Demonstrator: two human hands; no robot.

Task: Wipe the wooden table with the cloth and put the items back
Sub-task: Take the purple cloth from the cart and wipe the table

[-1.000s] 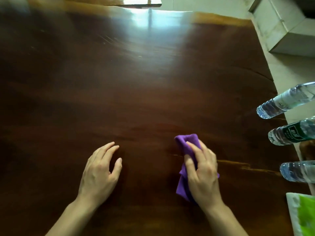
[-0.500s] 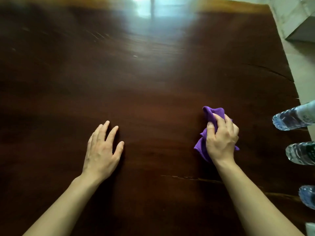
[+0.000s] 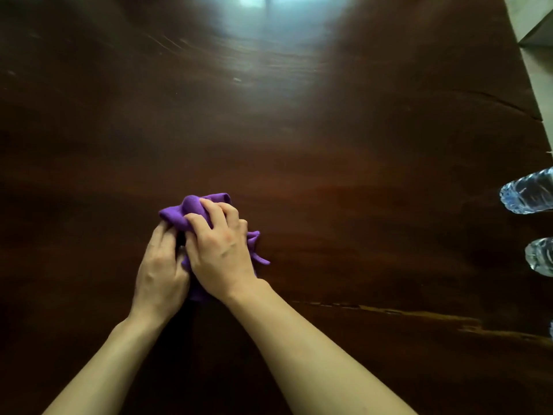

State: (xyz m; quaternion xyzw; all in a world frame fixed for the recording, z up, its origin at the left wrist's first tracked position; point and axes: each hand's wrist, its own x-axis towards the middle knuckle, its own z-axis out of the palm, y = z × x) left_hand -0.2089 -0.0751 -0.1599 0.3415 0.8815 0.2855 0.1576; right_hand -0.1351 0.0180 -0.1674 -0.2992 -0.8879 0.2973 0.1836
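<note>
A bunched purple cloth (image 3: 191, 209) lies on the dark wooden table (image 3: 329, 145), a little left of the middle. My right hand (image 3: 220, 250) presses on top of it with fingers curled into the fabric. My left hand (image 3: 161, 274) sits against the cloth's left side, its fingertips tucked into the folds. Both hands touch each other and cover most of the cloth.
Two clear plastic water bottles (image 3: 526, 191) (image 3: 540, 256) stand at the table's right edge. A pale crack runs along the wood (image 3: 419, 316) at the lower right. Light floor and a grey box corner (image 3: 538, 34) show past the top right corner.
My right hand has slid the cloth leftward from the right side toward the middle. My left hand has left its flat rest on the table and joined it on the cloth.
</note>
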